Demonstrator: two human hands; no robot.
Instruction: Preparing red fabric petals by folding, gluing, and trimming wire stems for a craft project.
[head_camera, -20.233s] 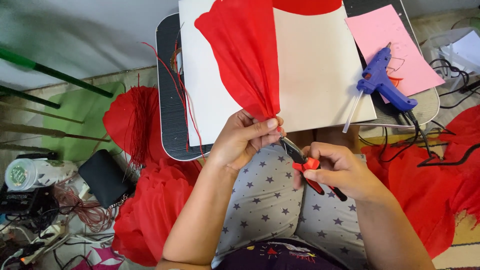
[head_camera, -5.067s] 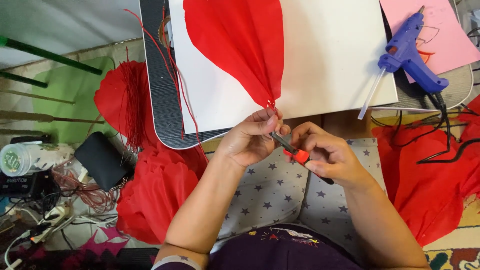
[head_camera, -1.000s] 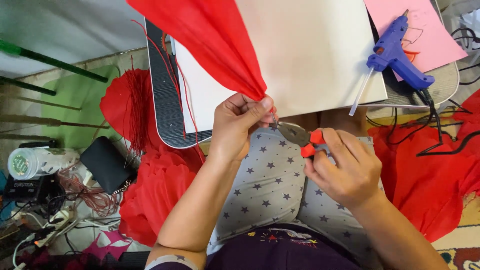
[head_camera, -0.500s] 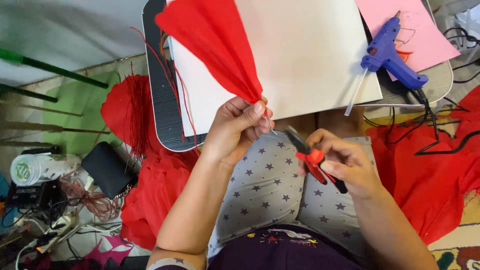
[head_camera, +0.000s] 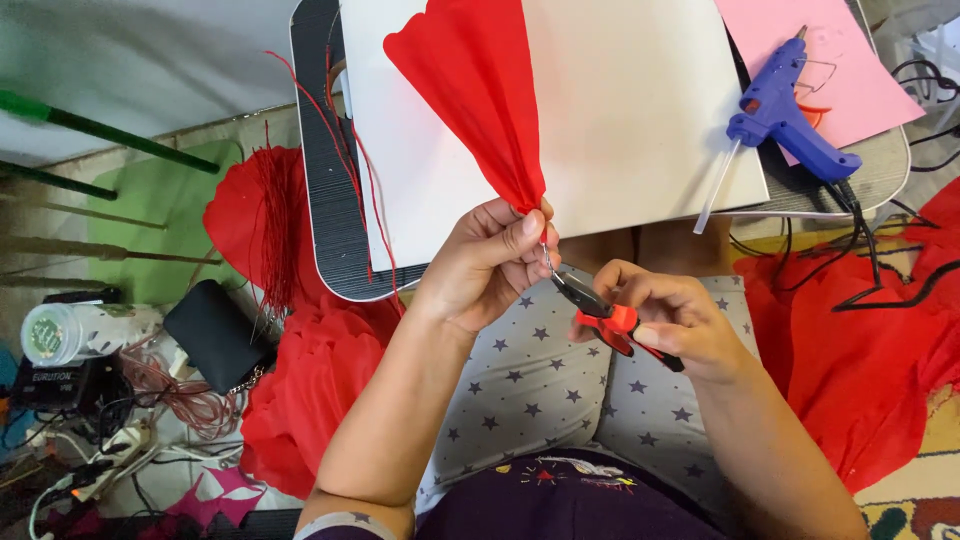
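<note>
My left hand (head_camera: 490, 262) pinches the gathered tip of a fan-shaped piece of red crepe paper (head_camera: 475, 85), which spreads upward over a white sheet (head_camera: 630, 110). A thin wire sticks down from the pinched tip. My right hand (head_camera: 665, 320) grips small pliers with red and black handles (head_camera: 600, 310); their dark jaws point up-left and touch the wire just below my left fingers. Both hands hover over my lap, which is covered in grey star-patterned fabric (head_camera: 530, 390).
A blue glue gun (head_camera: 785, 115) lies on a pink sheet (head_camera: 820, 60) at the right of the ribbed lap table (head_camera: 325, 170). Red threads hang off its left edge. Red fabric heaps (head_camera: 310, 390) lie on both sides. A black pouch (head_camera: 215, 335), jar and cables sit left.
The right hand brought the pliers back up to the wire under the paper's tip. The red paper shifted slightly right with the left hand.
</note>
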